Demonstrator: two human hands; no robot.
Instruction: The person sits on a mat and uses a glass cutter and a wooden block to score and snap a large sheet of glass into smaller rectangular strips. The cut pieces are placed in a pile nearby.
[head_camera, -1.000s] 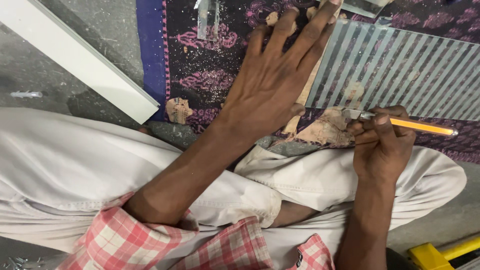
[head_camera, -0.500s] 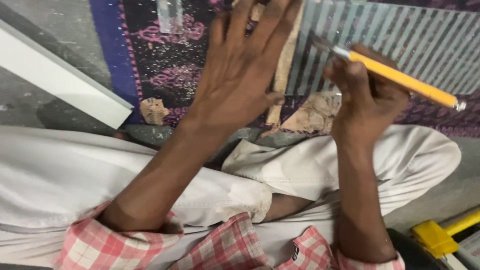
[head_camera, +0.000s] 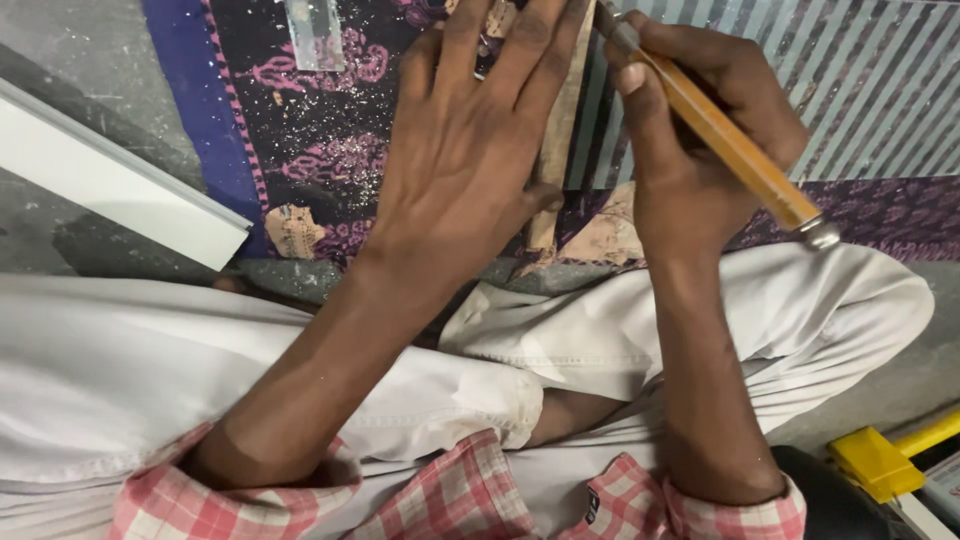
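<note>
My left hand (head_camera: 470, 150) lies flat with fingers spread on a narrow wooden strip (head_camera: 556, 150) that rests on a dark patterned cloth (head_camera: 330, 150). To its right, my right hand (head_camera: 700, 150) grips a tool with an orange wooden handle (head_camera: 735, 150) and a metal end cap, held upright with its tip at the top edge of the strip. A ribbed glass sheet (head_camera: 870, 90) lies right of the strip, under my right hand. The tool's tip is cut off by the frame's upper edge.
A white flat bar (head_camera: 110, 185) lies on the grey floor at the left. My crossed legs in white trousers (head_camera: 150, 370) fill the foreground. A yellow object (head_camera: 880, 460) sits at the bottom right. Small shavings speckle the cloth.
My right hand lifted the orange-handled tool from lying low beside my knee up to the strip's top edge. The left hand stayed pressed flat on the strip.
</note>
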